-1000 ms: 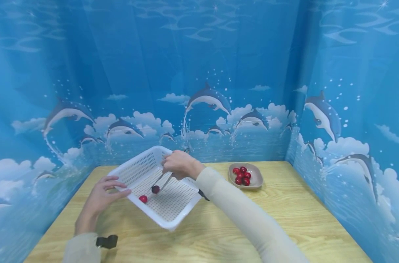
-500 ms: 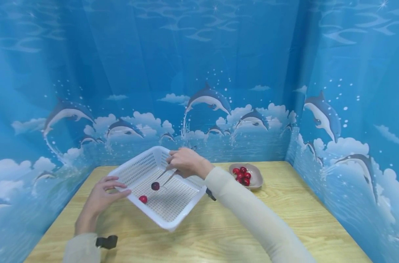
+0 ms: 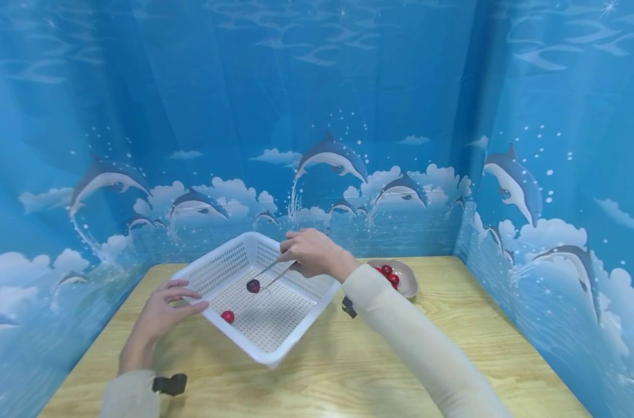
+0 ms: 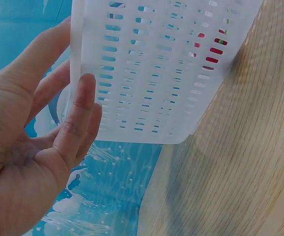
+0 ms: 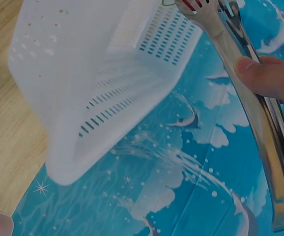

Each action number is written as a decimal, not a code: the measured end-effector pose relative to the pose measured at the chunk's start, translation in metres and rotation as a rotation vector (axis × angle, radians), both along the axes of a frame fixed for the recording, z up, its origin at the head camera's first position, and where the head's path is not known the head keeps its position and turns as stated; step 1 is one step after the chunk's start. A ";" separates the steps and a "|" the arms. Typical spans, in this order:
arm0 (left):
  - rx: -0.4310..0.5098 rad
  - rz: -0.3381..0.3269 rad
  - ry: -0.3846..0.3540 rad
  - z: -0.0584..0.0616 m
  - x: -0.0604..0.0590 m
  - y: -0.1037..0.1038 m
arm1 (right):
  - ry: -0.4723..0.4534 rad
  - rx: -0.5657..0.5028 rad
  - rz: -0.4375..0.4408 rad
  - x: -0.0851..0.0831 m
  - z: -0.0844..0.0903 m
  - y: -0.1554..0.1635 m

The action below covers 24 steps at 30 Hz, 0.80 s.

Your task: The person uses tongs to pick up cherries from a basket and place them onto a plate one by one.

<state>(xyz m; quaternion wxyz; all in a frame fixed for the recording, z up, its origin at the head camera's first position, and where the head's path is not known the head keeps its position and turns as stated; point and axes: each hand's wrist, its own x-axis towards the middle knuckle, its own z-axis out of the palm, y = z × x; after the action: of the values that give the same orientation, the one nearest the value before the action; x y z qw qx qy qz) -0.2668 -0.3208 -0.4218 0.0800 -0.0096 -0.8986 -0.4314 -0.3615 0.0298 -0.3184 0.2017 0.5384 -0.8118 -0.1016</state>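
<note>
A white perforated plastic basket (image 3: 291, 339) is in front of me. My left hand (image 3: 162, 313) pinches its left rim, thumb and fingers on either side, as the left wrist view (image 4: 39, 142) also shows. In my right hand (image 3: 314, 252) are metal tongs (image 3: 276, 277), with fork-like tips in the right wrist view (image 5: 220, 46). A dark red cherry (image 3: 253, 285) sits between the tong tips, over the basket floor. Another red cherry (image 3: 227, 316) lies inside near the left wall; red shows through the slots in the left wrist view.
A small beige bowl (image 3: 410, 283) holding several red cherries (image 3: 393, 279) stands at the back right, partly hidden by my right forearm. Everything stands on a wood-grain table (image 3: 453, 325). Blue dolphin-print curtains (image 3: 317, 116) close off the back and both sides.
My right hand has moved right and slightly up with the tongs, and the dark cherry has come along, shifting a little right and up. The left hand and basket have stayed put.
</note>
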 end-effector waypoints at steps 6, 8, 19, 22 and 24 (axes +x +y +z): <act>-0.006 -0.004 0.005 0.000 0.001 0.000 | -0.024 -0.066 -0.006 0.001 0.005 0.016; -0.009 -0.004 0.005 0.000 0.001 0.000 | -0.025 -0.080 -0.007 0.001 0.006 0.020; 0.012 0.011 -0.019 0.001 0.002 0.002 | 0.023 -0.193 0.094 -0.001 0.006 0.046; 0.014 0.018 -0.031 0.002 0.003 0.003 | 0.029 -0.230 0.125 -0.002 0.005 0.052; 0.017 0.019 -0.034 0.002 0.003 0.003 | 0.039 -0.243 0.135 -0.003 0.005 0.056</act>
<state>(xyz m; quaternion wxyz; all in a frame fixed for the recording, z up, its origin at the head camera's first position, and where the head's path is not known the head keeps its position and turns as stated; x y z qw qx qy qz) -0.2639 -0.3180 -0.4202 0.0690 0.0069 -0.8961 -0.4384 -0.3641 0.0862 -0.3138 0.2877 0.5614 -0.7759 0.0010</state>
